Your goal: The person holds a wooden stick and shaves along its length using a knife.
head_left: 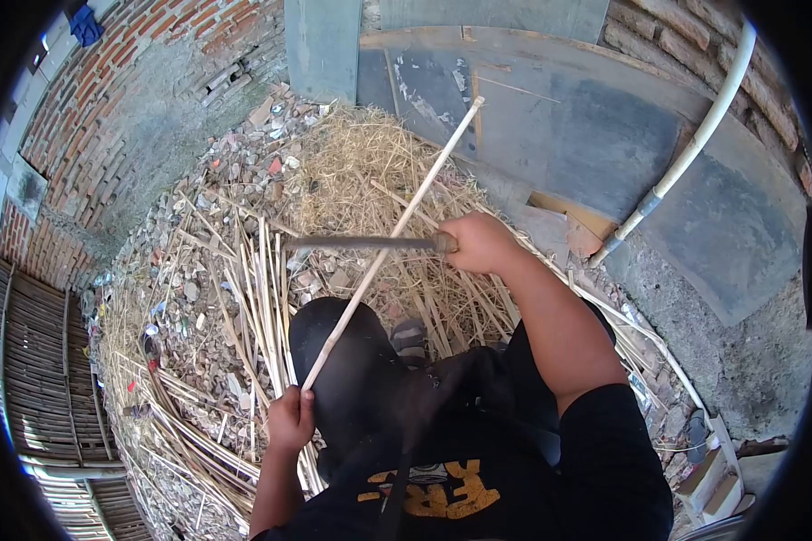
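My left hand is closed round the lower end of a long pale bamboo strip, which slants up and away to the right across my knee. In my right hand is the handle of a machete, its dark blade pointing left. The blade crosses the strip near the strip's middle; whether the edge touches it I cannot tell. Beside my left knee lie several more bamboo strips on the rubble. Between my legs a sandalled foot shows.
Straw and shavings cover the rubble ahead. Grey panels lean along the right, with a pale pole against them. A brick wall stands at the left, above a bamboo-slat screen. More strips lie at lower left.
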`<state>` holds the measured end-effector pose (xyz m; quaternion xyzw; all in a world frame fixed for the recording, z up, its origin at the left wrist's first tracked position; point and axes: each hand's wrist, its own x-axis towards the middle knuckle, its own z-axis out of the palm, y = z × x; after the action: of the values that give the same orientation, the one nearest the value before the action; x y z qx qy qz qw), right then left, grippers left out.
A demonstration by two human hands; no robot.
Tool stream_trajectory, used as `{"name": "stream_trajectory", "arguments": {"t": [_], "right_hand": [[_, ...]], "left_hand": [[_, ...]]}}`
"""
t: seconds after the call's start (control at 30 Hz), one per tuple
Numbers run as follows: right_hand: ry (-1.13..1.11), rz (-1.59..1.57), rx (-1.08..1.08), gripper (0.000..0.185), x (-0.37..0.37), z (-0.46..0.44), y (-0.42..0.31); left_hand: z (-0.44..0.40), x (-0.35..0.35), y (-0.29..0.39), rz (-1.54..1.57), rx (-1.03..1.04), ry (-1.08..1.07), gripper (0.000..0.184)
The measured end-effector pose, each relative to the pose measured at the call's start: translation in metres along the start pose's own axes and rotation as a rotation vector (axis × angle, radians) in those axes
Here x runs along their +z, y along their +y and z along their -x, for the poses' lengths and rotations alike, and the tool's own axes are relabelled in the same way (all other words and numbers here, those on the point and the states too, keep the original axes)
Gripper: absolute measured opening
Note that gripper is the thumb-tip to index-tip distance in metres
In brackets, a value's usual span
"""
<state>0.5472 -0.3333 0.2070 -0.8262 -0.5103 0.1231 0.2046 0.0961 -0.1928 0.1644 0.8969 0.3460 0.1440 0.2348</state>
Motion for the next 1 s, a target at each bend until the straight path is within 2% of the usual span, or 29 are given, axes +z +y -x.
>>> {"name": "stream_trajectory", "arguments": {"t": [0.17, 0.2, 0.4, 0.7, 0.9, 1.0], "right_hand": [[0.301, -0.297, 0.283, 0.037, 0.011, -0.018, 0.047], [0.297, -0.290, 0.262, 0.040, 0.009, -0.016, 0.047], [0.278, -0.232, 0.299, 0.033, 0.003, -0.007, 0.040], [0.209, -0.075, 0.206, 0.026, -0.005, -0.004, 0.023], [0.044, 0.170, -0.112, 0.024, -0.011, 0.010, -0.002], [0.120, 0.039, 0.047, 0.024, -0.015, 0.004, 0.019]], "left_hand": [[-0.002, -0.002, 0.004, -0.014, 0.005, 0.011, 0.046], [-0.002, -0.004, 0.005, -0.007, 0.008, 0.000, 0.045], [-0.006, -0.006, 0.005, 0.090, 0.000, -0.051, 0.043], [-0.004, -0.004, 0.000, 0.077, -0.014, -0.059, 0.042], [-0.005, -0.006, 0.004, 0.096, -0.027, -0.069, 0.041], [-0.001, -0.007, -0.002, 0.090, -0.007, -0.038, 0.042]]}}
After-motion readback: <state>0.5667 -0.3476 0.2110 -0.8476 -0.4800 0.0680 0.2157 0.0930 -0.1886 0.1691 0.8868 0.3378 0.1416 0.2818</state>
